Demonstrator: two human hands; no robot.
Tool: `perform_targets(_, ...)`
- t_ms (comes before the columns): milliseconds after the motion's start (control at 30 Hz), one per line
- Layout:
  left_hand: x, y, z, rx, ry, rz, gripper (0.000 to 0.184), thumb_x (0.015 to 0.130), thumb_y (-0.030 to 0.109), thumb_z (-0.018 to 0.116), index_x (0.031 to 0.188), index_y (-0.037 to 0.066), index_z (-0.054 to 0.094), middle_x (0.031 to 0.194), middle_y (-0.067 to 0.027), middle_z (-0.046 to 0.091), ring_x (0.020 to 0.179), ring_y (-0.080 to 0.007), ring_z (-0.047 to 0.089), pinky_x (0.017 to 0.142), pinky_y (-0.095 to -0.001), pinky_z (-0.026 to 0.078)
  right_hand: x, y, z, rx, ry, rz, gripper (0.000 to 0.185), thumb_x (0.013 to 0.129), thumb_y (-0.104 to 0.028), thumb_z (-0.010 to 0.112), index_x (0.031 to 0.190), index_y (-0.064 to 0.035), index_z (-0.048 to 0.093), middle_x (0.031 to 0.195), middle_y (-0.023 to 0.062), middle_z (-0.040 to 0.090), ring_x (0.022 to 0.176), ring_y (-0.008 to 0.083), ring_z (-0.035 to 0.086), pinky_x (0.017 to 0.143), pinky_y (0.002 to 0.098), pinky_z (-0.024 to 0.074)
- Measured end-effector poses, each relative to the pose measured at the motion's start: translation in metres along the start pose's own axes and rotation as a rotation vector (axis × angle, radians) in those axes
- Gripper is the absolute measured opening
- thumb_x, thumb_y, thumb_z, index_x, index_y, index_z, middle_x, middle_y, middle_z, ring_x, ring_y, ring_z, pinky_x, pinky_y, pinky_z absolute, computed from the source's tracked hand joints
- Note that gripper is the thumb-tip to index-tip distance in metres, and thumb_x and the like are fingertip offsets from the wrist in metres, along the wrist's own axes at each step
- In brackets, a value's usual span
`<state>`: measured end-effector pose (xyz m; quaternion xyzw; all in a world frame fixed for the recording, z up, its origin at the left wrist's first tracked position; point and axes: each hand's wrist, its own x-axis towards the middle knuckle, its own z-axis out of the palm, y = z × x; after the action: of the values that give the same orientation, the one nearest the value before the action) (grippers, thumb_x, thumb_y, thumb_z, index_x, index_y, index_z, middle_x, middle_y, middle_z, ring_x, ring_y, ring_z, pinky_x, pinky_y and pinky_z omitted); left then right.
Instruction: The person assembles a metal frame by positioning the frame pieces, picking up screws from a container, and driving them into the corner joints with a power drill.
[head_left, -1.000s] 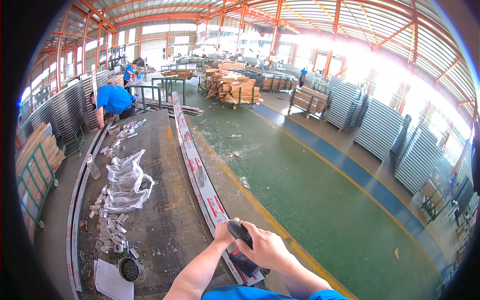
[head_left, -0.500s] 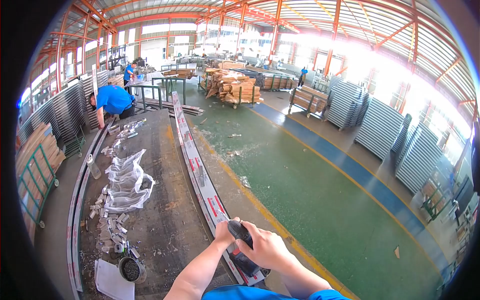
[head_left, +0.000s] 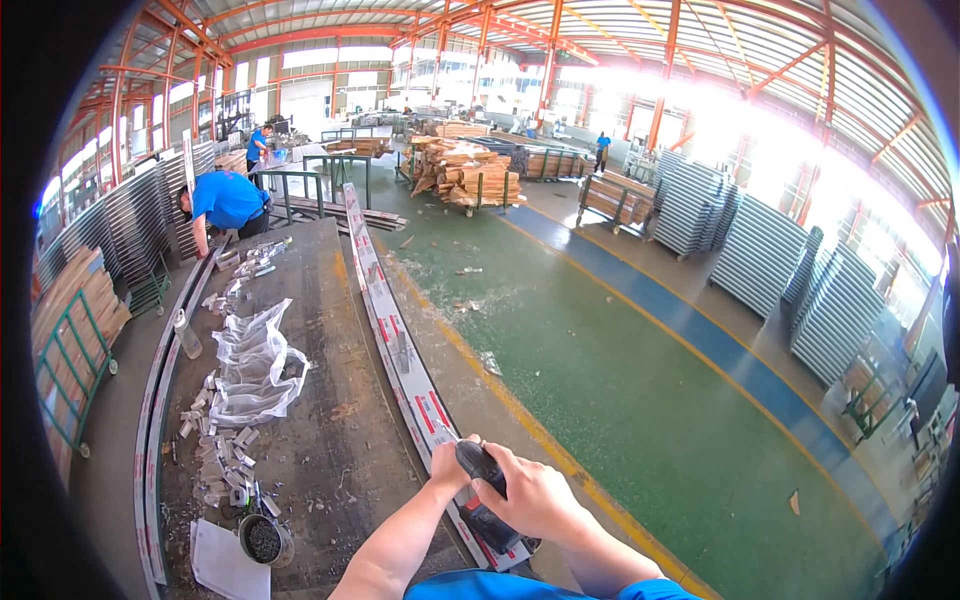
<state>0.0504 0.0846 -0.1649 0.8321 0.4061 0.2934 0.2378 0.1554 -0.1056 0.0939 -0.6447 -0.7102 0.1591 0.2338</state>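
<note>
A black cordless drill (head_left: pixel 482 468) sits in my right hand (head_left: pixel 538 497), whose fingers wrap round its body and handle. Its front points away from me at a long pale metal profile (head_left: pixel 405 365) with red-and-white printed film. My left hand (head_left: pixel 449 468) is closed at the drill's front end, close against the profile. Its fingertips are mostly hidden, so what they pinch cannot be made out. A thin bright metal tip (head_left: pixel 446 428) shows just beyond the left hand. The profile runs along the right edge of the dark workbench (head_left: pixel 340 490).
On the bench lie crumpled white plastic wrap (head_left: pixel 255 365), several small metal pieces (head_left: pixel 225 465), a tub of screws (head_left: pixel 264 540) and white paper (head_left: pixel 225 560). Another long profile (head_left: pixel 150 470) lines the left edge. A co-worker in blue (head_left: pixel 228 200) bends over the far end.
My hands and the drill hold practically the same position. Far off, a person in blue near the carts has shifted slightly.
</note>
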Motion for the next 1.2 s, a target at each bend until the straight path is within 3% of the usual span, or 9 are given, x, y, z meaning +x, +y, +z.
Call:
perform_targets(567, -0.003, 0.011, -0.010, -0.090, 0.021, -0.050, 0.031, 0.092, 0.044, 0.055, 0.097, 0.014, 0.063, 0.090, -0.0149, 0.074, 0.088, -0.0389, 0.071, 0.075, -0.0489, 0.055, 0.001, -0.003, 0.000, -0.006, -0.014, 0.017, 0.057, 0.096, -0.042, 0.063, 0.140, -0.0096, 0.050, 0.098, 0.0228, 0.073, 0.090, 0.0428, 0.072, 0.077, 0.0504, 0.0578)
perform_targets(1167, -0.002, 0.030, -0.022, 0.114, -0.001, -0.002, 0.030, 0.093, 0.044, 0.055, 0.095, 0.015, 0.062, 0.088, -0.0146, 0.073, 0.086, -0.0384, 0.071, 0.072, -0.0485, 0.054, -0.001, 0.003, -0.004, 0.017, -0.040, -0.037, 0.059, 0.096, -0.039, 0.066, 0.141, -0.0067, 0.048, 0.106, 0.0247, 0.071, 0.098, 0.0428, 0.070, 0.081, 0.0500, 0.0570)
perform_targets(1200, -0.002, 0.037, -0.026, 0.138, 0.017, -0.009, 0.026, 0.096, 0.038, 0.053, 0.093, 0.013, 0.062, 0.087, -0.0130, 0.073, 0.085, -0.0349, 0.071, 0.073, -0.0443, 0.054, -0.002, 0.007, -0.003, 0.041, -0.040, -0.056, 0.061, 0.095, -0.038, 0.068, 0.142, -0.0064, 0.047, 0.107, 0.0249, 0.071, 0.098, 0.0429, 0.070, 0.082, 0.0492, 0.0567)
